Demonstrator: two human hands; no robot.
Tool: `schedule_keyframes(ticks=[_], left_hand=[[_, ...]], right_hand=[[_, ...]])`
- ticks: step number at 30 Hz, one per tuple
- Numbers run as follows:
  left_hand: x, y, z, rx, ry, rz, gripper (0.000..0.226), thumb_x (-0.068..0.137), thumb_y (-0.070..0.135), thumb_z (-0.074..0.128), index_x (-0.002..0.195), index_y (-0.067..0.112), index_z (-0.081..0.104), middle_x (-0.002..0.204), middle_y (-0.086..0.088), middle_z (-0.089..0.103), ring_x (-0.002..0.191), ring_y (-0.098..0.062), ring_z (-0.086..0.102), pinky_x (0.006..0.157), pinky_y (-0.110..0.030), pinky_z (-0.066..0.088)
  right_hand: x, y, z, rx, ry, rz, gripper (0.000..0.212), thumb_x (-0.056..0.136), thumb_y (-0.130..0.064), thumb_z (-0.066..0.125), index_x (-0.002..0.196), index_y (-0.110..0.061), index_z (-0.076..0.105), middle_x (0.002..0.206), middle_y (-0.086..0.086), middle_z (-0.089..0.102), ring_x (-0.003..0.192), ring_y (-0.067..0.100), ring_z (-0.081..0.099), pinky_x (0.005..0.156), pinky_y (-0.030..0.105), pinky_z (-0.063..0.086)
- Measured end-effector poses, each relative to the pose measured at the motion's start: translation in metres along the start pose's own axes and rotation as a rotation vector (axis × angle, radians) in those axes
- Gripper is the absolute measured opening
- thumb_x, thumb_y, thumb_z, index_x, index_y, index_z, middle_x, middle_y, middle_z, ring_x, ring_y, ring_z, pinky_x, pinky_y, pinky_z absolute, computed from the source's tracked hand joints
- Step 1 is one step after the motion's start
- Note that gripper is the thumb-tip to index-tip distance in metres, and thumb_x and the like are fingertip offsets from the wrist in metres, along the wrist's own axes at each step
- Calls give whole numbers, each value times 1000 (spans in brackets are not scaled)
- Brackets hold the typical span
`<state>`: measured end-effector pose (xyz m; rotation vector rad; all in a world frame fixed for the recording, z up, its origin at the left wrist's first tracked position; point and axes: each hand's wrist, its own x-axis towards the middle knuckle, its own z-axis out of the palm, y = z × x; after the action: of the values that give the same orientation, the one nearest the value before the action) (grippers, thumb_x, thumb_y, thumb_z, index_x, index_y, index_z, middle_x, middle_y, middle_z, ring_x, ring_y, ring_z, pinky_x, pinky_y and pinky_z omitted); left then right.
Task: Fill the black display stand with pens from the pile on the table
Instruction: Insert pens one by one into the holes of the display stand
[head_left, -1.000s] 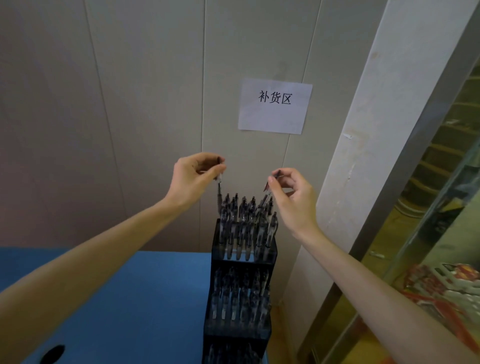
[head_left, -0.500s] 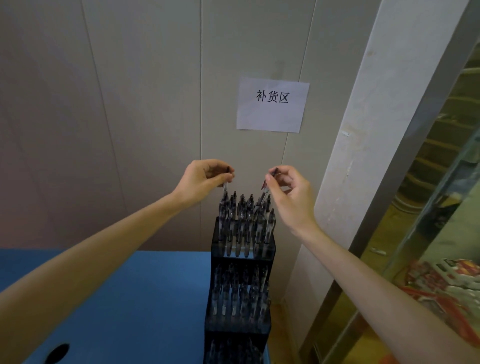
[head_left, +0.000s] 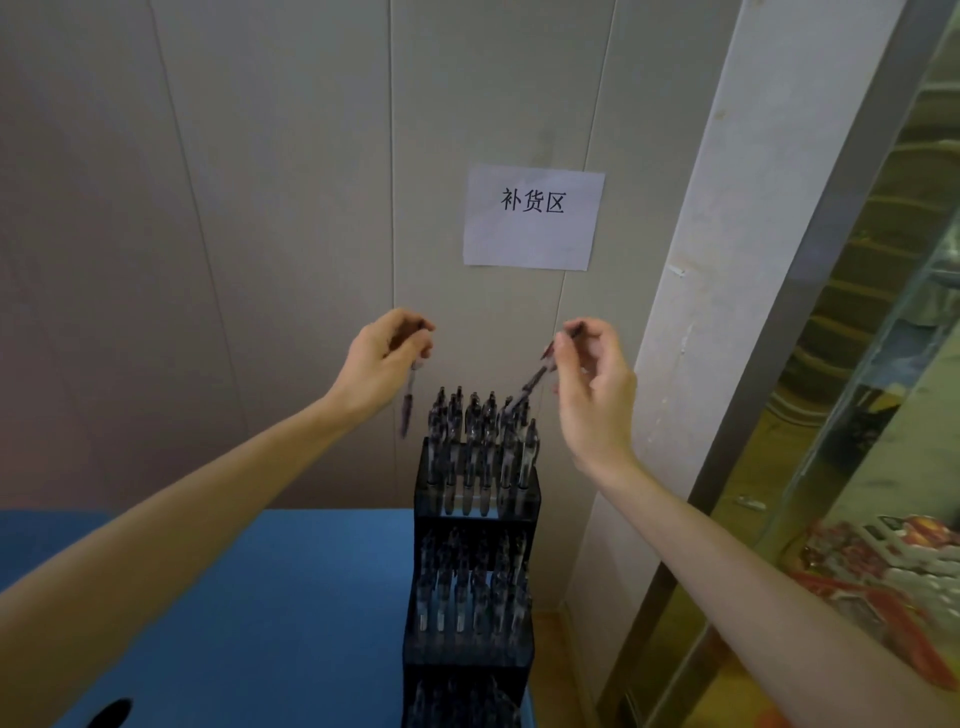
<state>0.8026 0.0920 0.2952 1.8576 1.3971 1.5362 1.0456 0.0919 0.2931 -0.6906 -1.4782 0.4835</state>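
While each hand's fingers (head_left: 415, 347) pinch a pen (head_left: 408, 405), both pens hang above the stand (head_left: 475, 499).

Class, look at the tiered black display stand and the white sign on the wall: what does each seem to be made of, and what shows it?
Tiered black display stand: probably smoky translucent plastic, glossy; pens show dimly through its front walls.
White sign: apparently thin matte paper, flat on the wall, with printed black characters.
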Motion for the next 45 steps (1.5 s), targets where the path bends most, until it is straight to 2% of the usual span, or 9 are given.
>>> schedule_keyframes(ticks=[3, 7, 11, 14, 17, 23, 28, 38, 45], left_hand=[[2, 0, -4, -7, -10, -55, 18, 104, 14, 50, 117, 10, 62, 98, -6, 66, 91, -21, 69, 86, -34, 60], [-4, -4, -5, 96, -146, -91, 16, 98, 15, 62, 112, 9, 67, 97, -5, 71, 86, -18, 72, 82, -36, 61], [-11, -6, -1, 118, -241, -120, 17, 95, 16, 66, 111, 11, 70, 101, 1, 73, 91, -12, 72, 80, -31, 61], [-13, -6, -2, 71, -261, -183, 14, 95, 13, 66, 108, 11, 71, 97, -2, 76, 89, -13, 73, 78, -29, 61], [-16, -5, -1, 23, -309, -228, 12, 96, 9, 65, 107, 8, 70, 93, -4, 77, 84, -15, 73, 76, -27, 61], [-18, 1, 2, -64, -125, -196, 11, 94, 10, 68, 104, 8, 71, 94, -6, 78, 86, -27, 74, 75, -29, 61], [-16, 26, 6, -106, 18, -51, 18, 94, 13, 68, 111, 6, 70, 98, -8, 76, 87, -23, 74, 81, -34, 61], [-9, 75, 9, -307, 223, 46, 19, 97, 10, 66, 114, 1, 65, 101, -8, 76, 91, -25, 74, 84, -35, 60], [-14, 70, 21, -251, 130, 13, 21, 96, 10, 66, 115, 0, 63, 101, -8, 76, 92, -20, 75, 85, -35, 61]], right_hand=[[6, -7, -3, 39, 138, 3, 8, 105, -25, 53, 109, -30, 56, 93, 0, 65, 83, 22, 66, 72, 49, 58], [13, -9, -9, -15, 157, -18, 13, 108, -21, 47, 116, -14, 55, 83, -4, 60, 73, 19, 65, 68, 34, 57], [11, -2, -12, -147, -23, 39, 12, 107, -27, 49, 111, -22, 60, 82, 7, 61, 70, 31, 58, 63, 49, 53], [7, 5, -12, -186, -178, 105, 10, 105, -30, 52, 101, -33, 61, 73, 3, 57, 63, 23, 52, 62, 54, 50], [2, 12, -14, -202, -273, 214, 8, 103, -26, 57, 103, -28, 64, 78, 4, 63, 62, 19, 59, 65, 52, 56], [2, 18, -17, -218, -320, 283, 10, 98, -22, 65, 108, -22, 67, 95, -2, 71, 91, 15, 69, 87, 34, 59], [3, 7, -18, -139, -287, 269, 13, 99, -22, 62, 110, -16, 66, 95, 3, 71, 88, 23, 70, 67, 23, 52], [16, -18, -19, 7, 90, 37, 7, 102, -22, 61, 107, -17, 61, 90, 2, 71, 76, 9, 68, 64, 28, 55], [5, -5, -7, -32, -139, 92, 6, 100, -19, 63, 105, -22, 61, 93, 2, 73, 84, 15, 72, 69, 26, 55]])
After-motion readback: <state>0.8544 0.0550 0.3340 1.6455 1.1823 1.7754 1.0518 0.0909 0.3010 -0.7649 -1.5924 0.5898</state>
